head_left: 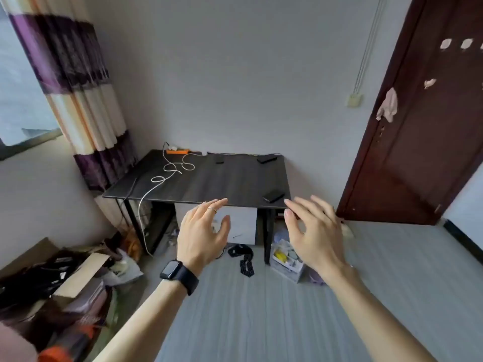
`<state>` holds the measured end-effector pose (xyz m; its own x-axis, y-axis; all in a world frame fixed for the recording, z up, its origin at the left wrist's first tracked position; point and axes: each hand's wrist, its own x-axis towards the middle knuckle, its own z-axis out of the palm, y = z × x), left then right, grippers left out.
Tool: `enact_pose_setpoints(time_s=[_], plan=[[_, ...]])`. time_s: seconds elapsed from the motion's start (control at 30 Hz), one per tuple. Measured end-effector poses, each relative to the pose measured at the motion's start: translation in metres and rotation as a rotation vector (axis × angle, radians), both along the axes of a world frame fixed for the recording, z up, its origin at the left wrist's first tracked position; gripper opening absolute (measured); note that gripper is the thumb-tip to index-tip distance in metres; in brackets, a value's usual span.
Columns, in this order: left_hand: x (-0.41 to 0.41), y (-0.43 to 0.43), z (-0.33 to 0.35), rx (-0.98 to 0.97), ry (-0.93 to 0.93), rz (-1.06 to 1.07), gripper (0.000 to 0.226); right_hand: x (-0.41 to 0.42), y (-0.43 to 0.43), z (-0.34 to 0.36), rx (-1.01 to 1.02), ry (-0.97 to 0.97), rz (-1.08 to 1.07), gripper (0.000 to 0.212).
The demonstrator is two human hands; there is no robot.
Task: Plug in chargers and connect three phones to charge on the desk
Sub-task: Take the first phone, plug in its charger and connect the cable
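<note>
A dark wooden desk [230, 181] stands against the far wall. Three black phones lie on it: one [273, 195] near the front right corner, one [266, 159] at the back right, one [219, 160] at the back middle. An orange power strip [177, 151] sits at the back left, with a white charger cable [172, 171] looping across the desk and hanging off the front edge. My left hand [202, 231] and my right hand [313, 231] are raised in front of the desk, fingers spread and relaxed, holding nothing.
A striped purple curtain [86, 105] hangs left of the desk, a dark red door [423, 121] stands to the right. Cardboard boxes and bags [60, 278] clutter the floor at left. A plastic bin [287, 257] and black strap lie under the desk.
</note>
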<state>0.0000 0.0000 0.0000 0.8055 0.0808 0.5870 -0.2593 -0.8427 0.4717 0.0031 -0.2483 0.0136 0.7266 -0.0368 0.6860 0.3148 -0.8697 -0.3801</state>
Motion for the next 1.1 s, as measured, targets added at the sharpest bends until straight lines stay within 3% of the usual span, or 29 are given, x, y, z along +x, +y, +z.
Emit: enact_pose_setpoints(time_s=[0.13, 0.33, 0.77, 1.1], plan=[[0.010, -0.007, -0.046, 0.006, 0.156, -0.048, 0.040, 0.007, 0.002, -0.053, -0.031, 0.168, 0.008, 0.043], [0.060, -0.014, -0.080, 0.024, 0.247, -0.082, 0.039, 0.050, -0.006, -0.097, -0.084, 0.287, 0.007, 0.047], [0.254, -0.017, -0.078, 0.109, 0.306, -0.023, 0.041, 0.242, -0.012, -0.120, -0.073, 0.368, 0.031, 0.048], [0.358, 0.002, -0.119, 0.088, 0.435, 0.034, 0.046, 0.360, -0.013, -0.169, -0.067, 0.591, 0.034, 0.057]])
